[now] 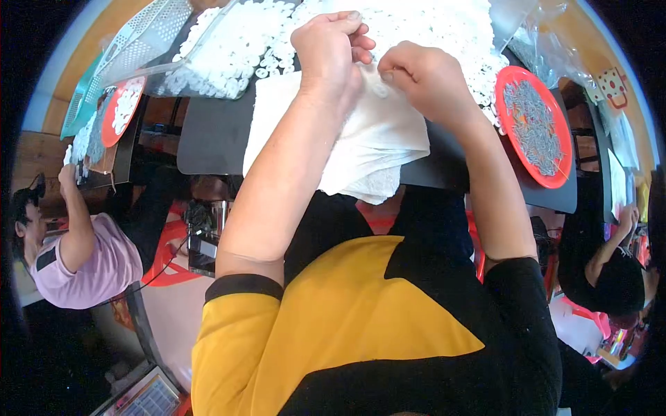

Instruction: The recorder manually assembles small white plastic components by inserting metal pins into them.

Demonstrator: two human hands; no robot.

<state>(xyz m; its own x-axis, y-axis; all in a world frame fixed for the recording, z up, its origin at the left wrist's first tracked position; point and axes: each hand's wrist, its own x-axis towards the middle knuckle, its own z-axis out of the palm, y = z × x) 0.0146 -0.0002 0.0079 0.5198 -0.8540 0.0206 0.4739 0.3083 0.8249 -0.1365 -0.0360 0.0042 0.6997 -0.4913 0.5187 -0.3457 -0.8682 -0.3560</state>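
Both hands are over a folded white cloth (pixel 371 156) at the near side of the dark table. My left hand (pixel 329 48) is turned on its side with the fingers curled in and the thumb laid along them. What it may hold is hidden. Just to its right, my right hand (pixel 430 80) pinches thumb against forefinger, and the thing between them is too small to make out. A small white ring-shaped piece (pixel 380 90) shows on the cloth beside the pinch. Beyond the hands lies a heap of small white ring pieces (pixel 423 24).
A red plate (pixel 499 93) of grey screw-like pieces stands at the right. More white rings spill from a clear bag (pixel 229 83) at the left, near a white perforated basket (pixel 149 45). People sit at left (pixel 90 256) and right (pixel 610 277).
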